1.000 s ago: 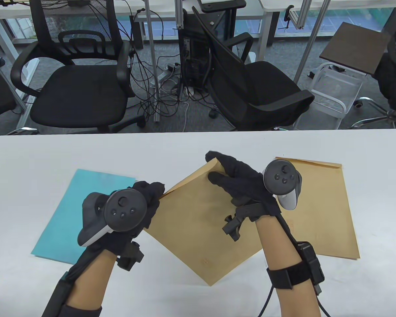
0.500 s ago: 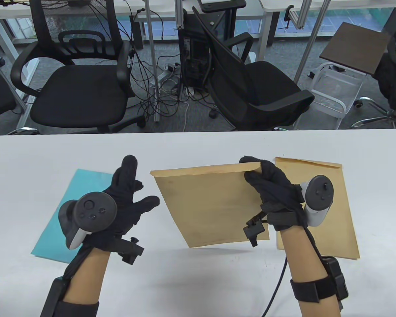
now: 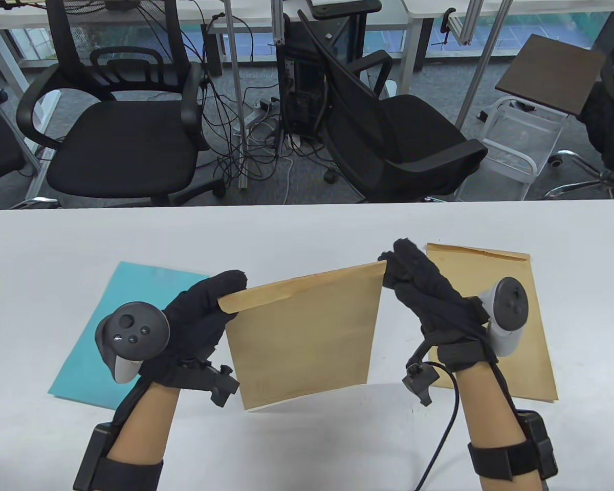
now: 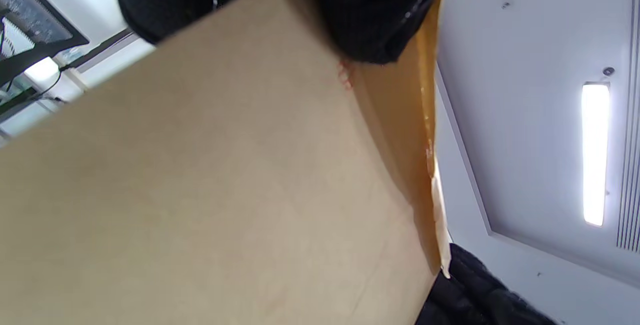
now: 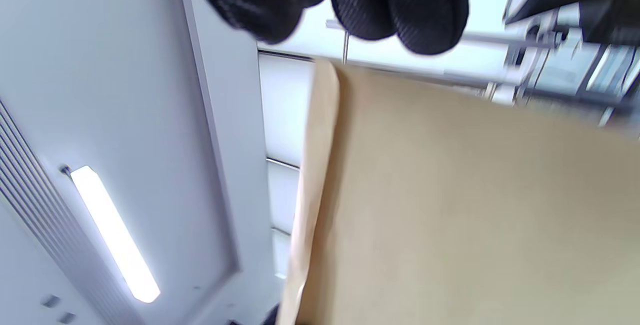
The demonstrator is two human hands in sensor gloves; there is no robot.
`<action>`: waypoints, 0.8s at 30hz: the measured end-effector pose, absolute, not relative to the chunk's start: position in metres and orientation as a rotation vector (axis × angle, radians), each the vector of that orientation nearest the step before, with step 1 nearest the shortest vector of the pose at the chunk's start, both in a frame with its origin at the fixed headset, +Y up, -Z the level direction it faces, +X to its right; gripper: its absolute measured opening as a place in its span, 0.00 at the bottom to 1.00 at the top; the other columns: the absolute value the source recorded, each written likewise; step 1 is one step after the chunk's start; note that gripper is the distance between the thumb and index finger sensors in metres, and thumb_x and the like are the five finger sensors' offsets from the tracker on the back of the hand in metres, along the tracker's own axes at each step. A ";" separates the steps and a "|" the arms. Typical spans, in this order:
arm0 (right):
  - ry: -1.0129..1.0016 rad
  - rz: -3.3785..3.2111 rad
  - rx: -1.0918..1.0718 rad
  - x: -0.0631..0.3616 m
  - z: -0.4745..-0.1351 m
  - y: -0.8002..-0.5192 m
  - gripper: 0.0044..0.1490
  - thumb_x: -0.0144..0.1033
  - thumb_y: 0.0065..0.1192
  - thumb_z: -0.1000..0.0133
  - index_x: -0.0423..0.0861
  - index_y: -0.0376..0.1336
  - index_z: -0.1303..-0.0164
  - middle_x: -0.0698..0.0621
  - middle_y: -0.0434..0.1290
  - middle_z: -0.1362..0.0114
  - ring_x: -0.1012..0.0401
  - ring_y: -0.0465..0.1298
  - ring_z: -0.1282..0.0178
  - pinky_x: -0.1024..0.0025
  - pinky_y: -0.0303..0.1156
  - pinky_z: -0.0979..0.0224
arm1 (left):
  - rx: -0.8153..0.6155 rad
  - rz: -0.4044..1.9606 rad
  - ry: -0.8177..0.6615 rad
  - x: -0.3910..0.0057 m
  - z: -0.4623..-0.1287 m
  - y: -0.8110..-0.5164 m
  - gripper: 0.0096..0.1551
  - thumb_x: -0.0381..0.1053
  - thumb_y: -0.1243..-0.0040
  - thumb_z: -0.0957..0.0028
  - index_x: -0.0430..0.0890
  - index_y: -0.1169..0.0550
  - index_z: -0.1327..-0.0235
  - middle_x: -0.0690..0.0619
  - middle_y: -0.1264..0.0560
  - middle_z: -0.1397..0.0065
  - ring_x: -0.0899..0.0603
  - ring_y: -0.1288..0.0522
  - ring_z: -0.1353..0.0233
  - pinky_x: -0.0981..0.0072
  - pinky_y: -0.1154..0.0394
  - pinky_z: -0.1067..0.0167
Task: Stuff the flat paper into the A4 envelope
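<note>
Both my hands pinch the envelope [image 3: 302, 337] aloft by its top corners, left hand [image 3: 197, 319] at nine o'clock, right hand [image 3: 424, 291] at three, presenting its mouth for the blue paper [image 3: 102, 327].

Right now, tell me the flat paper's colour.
Teal paper, clearest in the table view.

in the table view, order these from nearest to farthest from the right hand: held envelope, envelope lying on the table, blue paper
1. Held envelope: pinched at its top corner by the right hand.
2. Envelope lying on the table: just right, beneath the hand.
3. Blue paper: far left.
</note>
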State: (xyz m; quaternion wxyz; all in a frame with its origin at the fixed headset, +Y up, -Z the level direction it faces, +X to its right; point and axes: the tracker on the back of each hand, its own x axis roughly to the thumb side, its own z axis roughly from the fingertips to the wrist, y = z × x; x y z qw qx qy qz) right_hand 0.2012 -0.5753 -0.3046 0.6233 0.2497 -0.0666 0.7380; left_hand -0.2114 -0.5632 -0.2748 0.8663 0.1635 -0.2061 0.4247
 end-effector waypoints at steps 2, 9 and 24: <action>-0.248 1.827 0.585 0.200 -0.302 -0.557 0.46 0.36 0.59 0.36 0.37 0.47 0.10 0.28 0.55 0.15 0.29 0.62 0.22 0.24 0.47 0.28 | 0.338 0.880 -0.450 -0.208 -0.272 -0.560 0.23 0.48 0.36 0.49 0.52 0.23 0.40 0.51 0.18 0.43 0.45 0.16 0.47 0.48 0.24 0.38; -0.175 2.333 0.751 0.135 -0.300 -0.495 0.35 0.36 0.65 0.39 0.36 0.65 0.23 0.27 0.61 0.18 0.27 0.64 0.24 0.20 0.43 0.30 | 0.356 0.827 -0.491 -0.192 -0.266 -0.558 0.23 0.49 0.36 0.48 0.54 0.24 0.39 0.52 0.19 0.41 0.46 0.16 0.45 0.49 0.25 0.36; -0.092 2.582 0.756 0.104 -0.304 -0.500 0.24 0.27 0.64 0.41 0.36 0.71 0.35 0.31 0.71 0.27 0.32 0.72 0.33 0.20 0.46 0.30 | 0.103 0.823 -0.521 -0.192 -0.278 -0.551 0.54 0.67 0.33 0.60 0.51 0.36 0.20 0.46 0.28 0.24 0.39 0.22 0.31 0.39 0.31 0.31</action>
